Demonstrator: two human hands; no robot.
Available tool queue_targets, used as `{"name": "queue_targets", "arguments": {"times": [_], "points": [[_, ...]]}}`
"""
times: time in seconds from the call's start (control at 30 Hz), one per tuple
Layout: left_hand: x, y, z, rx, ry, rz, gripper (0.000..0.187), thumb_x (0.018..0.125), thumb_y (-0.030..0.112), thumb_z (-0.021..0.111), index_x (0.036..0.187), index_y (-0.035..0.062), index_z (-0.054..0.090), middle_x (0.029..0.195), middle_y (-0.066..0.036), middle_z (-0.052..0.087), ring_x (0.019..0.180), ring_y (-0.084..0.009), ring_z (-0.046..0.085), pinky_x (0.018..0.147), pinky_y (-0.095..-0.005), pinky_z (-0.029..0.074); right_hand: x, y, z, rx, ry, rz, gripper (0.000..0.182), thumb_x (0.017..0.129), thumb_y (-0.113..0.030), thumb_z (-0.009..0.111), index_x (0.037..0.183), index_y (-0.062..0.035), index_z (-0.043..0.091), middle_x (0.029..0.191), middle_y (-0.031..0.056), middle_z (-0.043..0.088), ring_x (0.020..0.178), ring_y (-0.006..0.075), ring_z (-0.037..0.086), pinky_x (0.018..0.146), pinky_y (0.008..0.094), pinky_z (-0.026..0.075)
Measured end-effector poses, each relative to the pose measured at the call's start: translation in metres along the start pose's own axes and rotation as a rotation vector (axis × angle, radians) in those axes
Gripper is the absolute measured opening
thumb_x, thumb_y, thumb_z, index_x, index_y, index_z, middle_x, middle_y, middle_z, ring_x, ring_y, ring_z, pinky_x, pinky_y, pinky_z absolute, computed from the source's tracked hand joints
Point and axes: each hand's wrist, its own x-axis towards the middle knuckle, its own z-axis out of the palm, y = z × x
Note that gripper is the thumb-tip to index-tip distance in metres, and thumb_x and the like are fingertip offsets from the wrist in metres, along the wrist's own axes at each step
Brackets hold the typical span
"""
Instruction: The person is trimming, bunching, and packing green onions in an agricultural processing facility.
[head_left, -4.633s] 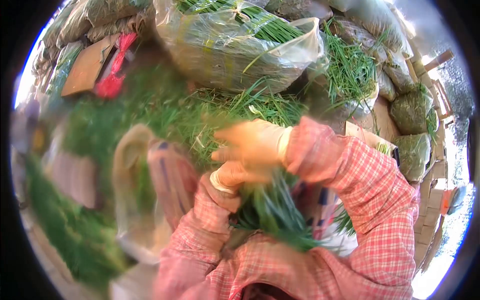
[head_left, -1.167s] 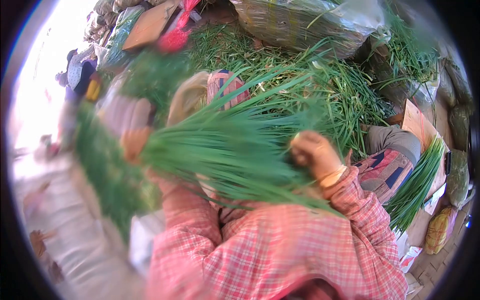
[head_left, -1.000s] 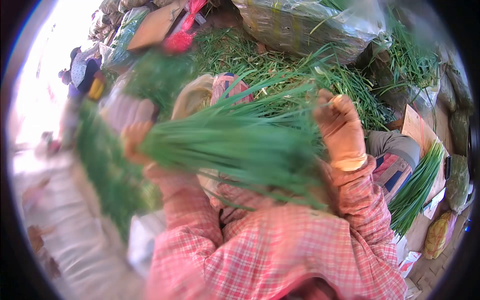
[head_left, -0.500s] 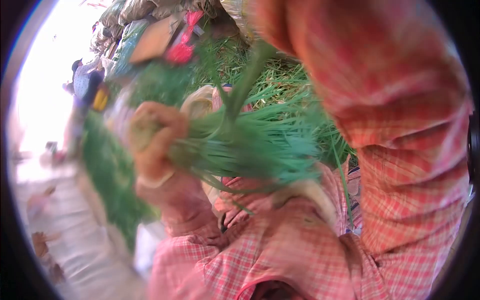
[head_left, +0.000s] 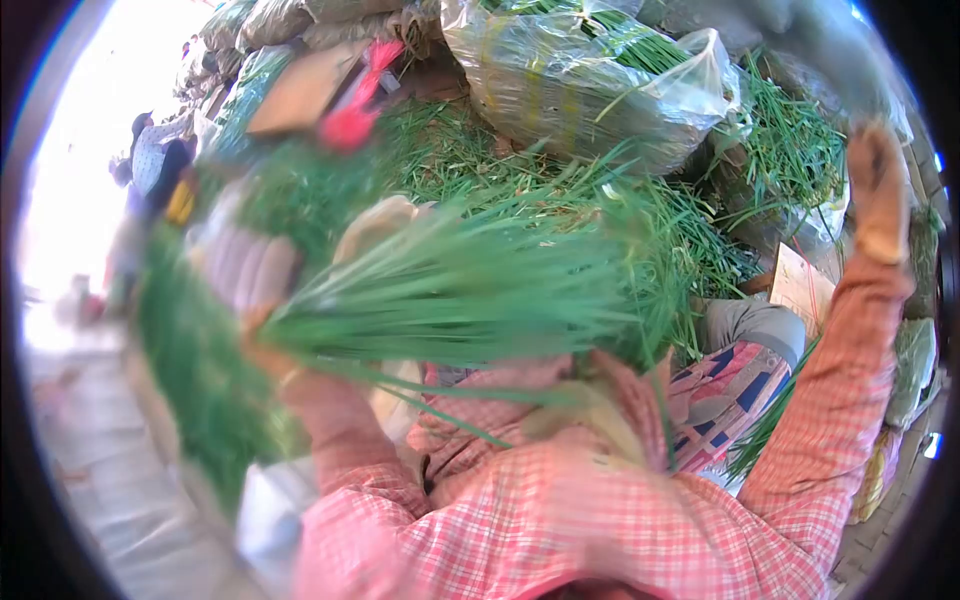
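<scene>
My left hand [head_left: 262, 335] is closed around the base of a bunch of chives [head_left: 460, 300], long thin green leaves that fan out to the right over my lap. Motion blurs the hand and the leaves. A few stray blades hang below the bunch. Out at the far right, my right arm is stretched away from the body. My right hand [head_left: 877, 185] is near the loose greens by the plastic-wrapped bale, and its fingers are too smeared to read. Cut leaves [head_left: 540, 180] lie in a heap beyond the bunch.
A clear plastic bale of greens [head_left: 580, 90] stands at the back. Stuffed sacks [head_left: 280, 20], a cardboard piece [head_left: 305, 85] and pink ties [head_left: 355, 110] are at the back left. Another person [head_left: 155, 160] is at far left. A cardboard sheet [head_left: 800, 285] leans at right.
My right arm has swung from in front of the camera out to the far right. The bunch in my left hand has spread wider, and that hand has shifted slightly left and down.
</scene>
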Motion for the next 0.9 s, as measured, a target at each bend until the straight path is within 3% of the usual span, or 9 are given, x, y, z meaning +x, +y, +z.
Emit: {"name": "queue_targets", "arguments": {"times": [0.07, 0.17, 0.23, 0.33, 0.47, 0.57, 0.67, 0.77, 0.9], "points": [[-0.014, -0.002, -0.039, 0.186, 0.173, 0.062, 0.016, 0.073, 0.013, 0.046, 0.088, 0.0063, 0.049, 0.078, -0.005, 0.051, 0.076, -0.0189, 0.050, 0.080, -0.0372, 0.041, -0.035, 0.053, -0.026, -0.361, -0.138, 0.118, 0.019, 0.084, -0.021, 0.051, 0.080, -0.0045, 0.057, 0.066, -0.0015, 0.048, 0.051, 0.0075, 0.038, 0.051, 0.0190, 0.032], [-0.025, -0.008, -0.077, 0.249, 0.247, 0.059, 0.019, 0.073, 0.018, 0.046, 0.083, 0.0041, 0.053, 0.080, -0.009, 0.056, 0.080, -0.0223, 0.055, 0.079, -0.0377, 0.044, -0.090, 0.129, -0.039, -1.492, -0.441, -0.040, 0.016, 0.076, -0.020, 0.061, 0.087, -0.0075, 0.060, 0.082, 0.0100, 0.060, 0.080, 0.0236, 0.057, 0.074, 0.0312, 0.045], [-0.037, -0.018, -0.069, 0.243, 0.352, 0.045, 0.018, 0.070, 0.018, 0.049, 0.074, 0.0025, 0.057, 0.075, -0.011, 0.059, 0.075, -0.0219, 0.057, 0.073, -0.0326, 0.048, -0.117, 0.150, -0.026, -1.493, -0.496, -0.577, 0.017, 0.072, -0.016, 0.065, 0.085, -0.0056, 0.060, 0.080, 0.0125, 0.058, 0.076, 0.0268, 0.056, 0.072, 0.0320, 0.045], [-0.038, -0.032, -0.124, 0.457, 0.317, 0.145, 0.023, 0.074, 0.022, 0.048, 0.084, 0.0031, 0.056, 0.085, -0.012, 0.058, 0.083, -0.0239, 0.056, 0.080, -0.0384, 0.045, -0.137, 0.156, 0.007, -0.967, -0.466, 0.012, 0.016, 0.069, -0.012, 0.068, 0.078, -0.0019, 0.059, 0.076, 0.0104, 0.056, 0.069, 0.0209, 0.053, 0.066, 0.0292, 0.043], [-0.031, -0.035, -0.161, 0.403, 0.210, 0.074, 0.026, 0.077, 0.025, 0.047, 0.090, 0.0037, 0.055, 0.091, -0.011, 0.058, 0.089, -0.0239, 0.055, 0.087, -0.0411, 0.042, -0.154, 0.132, 0.072, -0.838, -0.497, 0.076, 0.010, 0.073, -0.006, 0.064, 0.078, 0.0013, 0.059, 0.074, 0.0084, 0.056, 0.067, 0.0175, 0.052, 0.063, 0.0265, 0.042], [-0.034, -0.039, -0.137, -0.113, 0.043, -0.017, 0.023, 0.079, 0.023, 0.047, 0.090, 0.0040, 0.055, 0.093, -0.010, 0.058, 0.090, -0.0219, 0.054, 0.088, -0.0398, 0.041, -0.170, 0.122, 0.108, -0.623, -0.530, 0.128, 0.009, 0.072, -0.003, 0.065, 0.079, -0.0001, 0.061, 0.076, 0.0070, 0.057, 0.069, 0.0161, 0.053, 0.065, 0.0253, 0.043], [-0.034, -0.039, -0.128, -0.317, 0.090, -0.071, 0.022, 0.079, 0.021, 0.047, 0.089, 0.0036, 0.056, 0.092, -0.010, 0.059, 0.088, -0.0203, 0.055, 0.087, -0.0390, 0.042, -0.189, 0.104, 0.151, -0.541, -0.702, -0.043, 0.013, 0.071, 0.002, 0.064, 0.083, -0.0036, 0.064, 0.078, 0.0055, 0.059, 0.073, 0.0160, 0.055, 0.067, 0.0252, 0.043], [-0.035, -0.044, -0.113, 0.146, 0.171, 0.040, 0.020, 0.079, 0.018, 0.046, 0.086, 0.0026, 0.057, 0.087, -0.011, 0.060, 0.084, -0.0194, 0.057, 0.082, -0.0378, 0.045, -0.203, 0.109, 0.181, -0.586, -0.876, -0.191, 0.012, 0.073, -0.003, 0.062, 0.084, -0.0067, 0.065, 0.078, 0.0080, 0.056, 0.073, 0.0229, 0.055, 0.067, 0.0300, 0.045], [-0.040, -0.047, -0.072, 0.171, 0.309, 0.018, 0.018, 0.079, 0.014, 0.045, 0.080, 0.0012, 0.058, 0.080, -0.012, 0.061, 0.075, -0.0207, 0.059, 0.074, -0.0352, 0.049, -0.219, 0.148, 0.192, -0.819, -0.874, -0.349, 0.009, 0.075, -0.011, 0.059, 0.083, -0.0080, 0.060, 0.077, 0.0097, 0.055, 0.074, 0.0281, 0.055, 0.065, 0.0364, 0.045]]}}
